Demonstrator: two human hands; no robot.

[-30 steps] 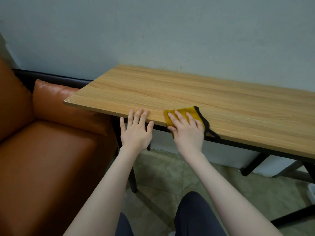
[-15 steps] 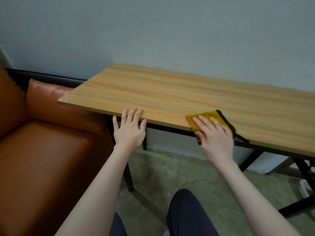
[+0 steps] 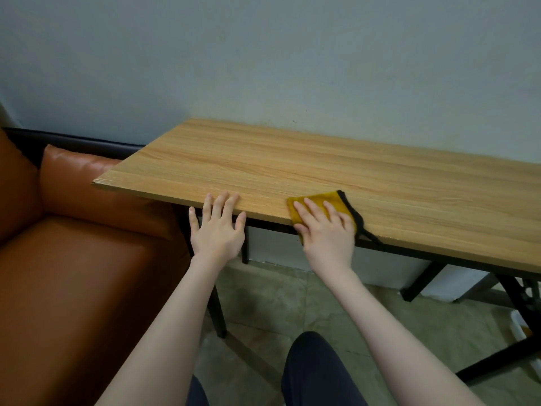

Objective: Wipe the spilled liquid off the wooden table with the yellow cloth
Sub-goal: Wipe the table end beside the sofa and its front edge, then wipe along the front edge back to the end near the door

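Yellow cloth [image 3: 323,203] lies flat under our right hand [image 3: 328,230], at the near edge of the wooden table [image 3: 292,168]. The right hand is spread wide, palm down, fingers [image 3: 310,212] pressing the cloth against the board; it grips nothing. Part of the cloth, with its black trim [image 3: 355,218], hangs past the edge just below and to the outside of this hand.

Our left hand [image 3: 218,227] rests open beside it, fingertips on the same edge, palm off the board, well apart from the cloth.

No liquid is visible on the wood ahead of either hand; we cannot tell where the spill lies or how much remains.

Hazards from this position:
- Cloth sits half off the edge. A stroke pulled toward us likely drags it off the table.
- Flat-palm pressure only. A quick stroke may let the cloth bunch or slip from under the fingers.
- Wiping toward the edge may push liquid onto the floor [image 3: 278,303] or the orange sofa [image 3: 73,273] beyond our left hand.
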